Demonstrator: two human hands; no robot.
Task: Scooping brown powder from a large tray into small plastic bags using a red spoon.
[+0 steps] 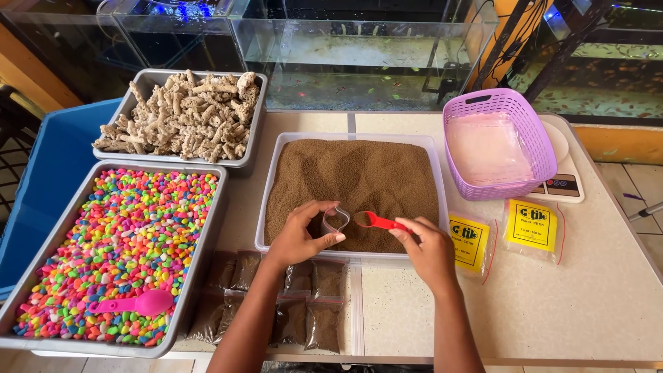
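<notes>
Centrally, a speckled table (552,304) carries, in descending size, a grey tray of multicoloured pebbles (131,235) with a pink scoop (135,304), a clear tub of brown granules (352,183), a grey tray of pale coral pieces (183,114), and a lilac basket (501,141) of clear bags set on a small scale (563,183). Left hand (298,235), fingers curled, pinches open a small clear bag (335,220) over the tub; right hand (428,249), closed on the handle, levels a red scoop (378,221) loaded with granules just beside the bag's mouth. The step in hand appears to be filling; tipping cleanly would call for a steady, wide-held mouth. Filled brown packets (276,297) lie in rows at the near edge. Two flat bag packs (501,231) with square yellow labels lie right of the tub.
</notes>
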